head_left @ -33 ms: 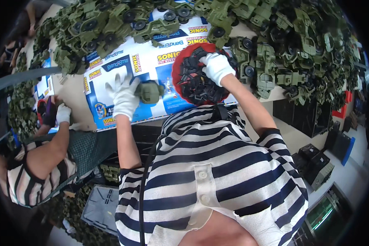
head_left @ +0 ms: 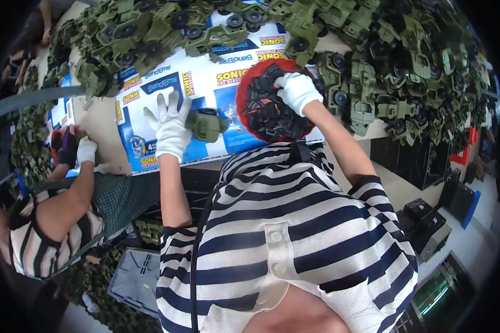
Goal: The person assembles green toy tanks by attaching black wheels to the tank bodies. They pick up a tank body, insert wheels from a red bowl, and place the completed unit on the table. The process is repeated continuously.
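My left hand [head_left: 172,127], in a white glove, rests with spread fingers on the printed sheet on the table. Right beside it, against its thumb side, sits an olive-green toy vehicle body [head_left: 209,125]; whether the thumb grips it is hidden. My right hand [head_left: 301,93], also gloved in white, reaches into a red bowl [head_left: 242,100] filled with small black plastic parts [head_left: 272,114]. Its fingers are bent and drawn together among the parts at the bowl's far right. What they hold is too hidden to make out.
Piles of green toy vehicles [head_left: 366,72] line the table's far and right sides. The printed sheet [head_left: 150,119] covers the tabletop before me. At left a co-worker's gloved hand [head_left: 86,151] works at the same table. A grey plastic bin [head_left: 136,277] lies low at left.
The fingers of my left hand have stretched slightly farther up and apart. My right hand stays in the bowl, and the whole view has shifted a little.
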Action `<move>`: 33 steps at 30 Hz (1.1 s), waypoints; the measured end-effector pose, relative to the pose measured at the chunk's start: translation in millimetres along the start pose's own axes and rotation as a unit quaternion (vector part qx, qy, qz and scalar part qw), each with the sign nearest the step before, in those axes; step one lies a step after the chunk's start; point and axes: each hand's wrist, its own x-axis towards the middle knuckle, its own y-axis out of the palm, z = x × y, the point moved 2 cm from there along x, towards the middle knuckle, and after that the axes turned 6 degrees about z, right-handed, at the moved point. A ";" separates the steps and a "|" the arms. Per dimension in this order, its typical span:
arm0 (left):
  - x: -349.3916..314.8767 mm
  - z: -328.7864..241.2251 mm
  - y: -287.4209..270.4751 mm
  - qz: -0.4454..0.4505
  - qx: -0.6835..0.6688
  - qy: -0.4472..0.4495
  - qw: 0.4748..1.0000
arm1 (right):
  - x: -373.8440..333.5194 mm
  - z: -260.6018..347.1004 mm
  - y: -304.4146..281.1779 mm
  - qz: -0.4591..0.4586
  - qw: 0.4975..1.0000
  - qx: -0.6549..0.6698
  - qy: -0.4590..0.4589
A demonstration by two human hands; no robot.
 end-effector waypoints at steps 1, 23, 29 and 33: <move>-3.9 -0.5 -3.8 -0.003 0.009 -0.041 0.999 | 0.0 -7.3 4.9 -0.012 0.998 0.060 0.020; -24.9 -81.8 -58.3 0.149 -0.846 0.112 0.499 | -31.1 32.4 -57.5 -0.048 0.777 0.627 -0.027; -17.9 -104.8 -72.5 0.172 -0.795 0.179 0.554 | -47.9 23.9 -80.0 0.125 0.645 0.747 -0.105; -14.2 -111.2 -77.3 0.154 -0.750 0.172 0.620 | -50.2 11.6 -82.7 0.151 0.734 0.660 -0.043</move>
